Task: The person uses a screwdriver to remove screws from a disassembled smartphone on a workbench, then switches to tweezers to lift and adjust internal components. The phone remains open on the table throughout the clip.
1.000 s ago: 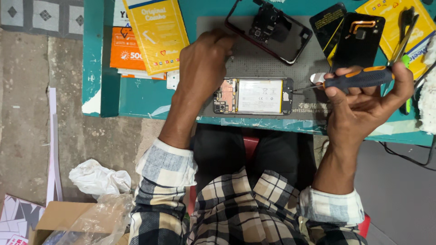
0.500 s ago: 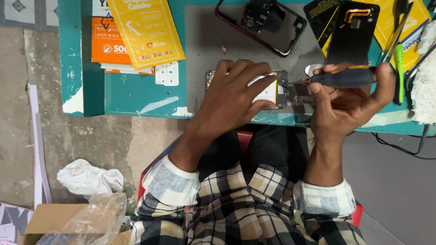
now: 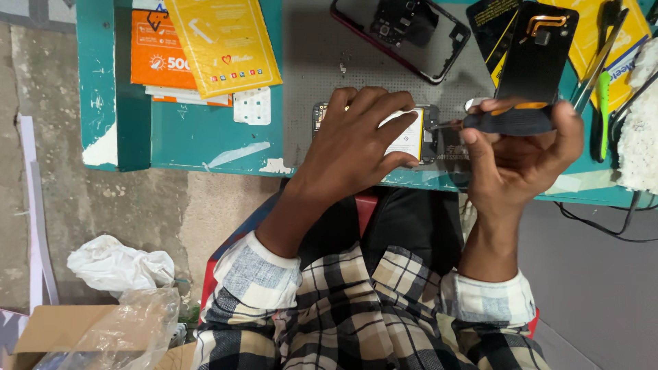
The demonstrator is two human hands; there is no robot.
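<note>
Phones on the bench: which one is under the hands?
The opened phone with the white battery showing, at the bench's near edge. The left hand presses on it; the red-rimmed phone frame lies untouched farther back.

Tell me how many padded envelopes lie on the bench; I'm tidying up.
2. A yellow padded envelope lies at the table's far left, overlapping an orange padded envelope beside it. White sheets stick out beneath; more could be hidden under them.
</note>
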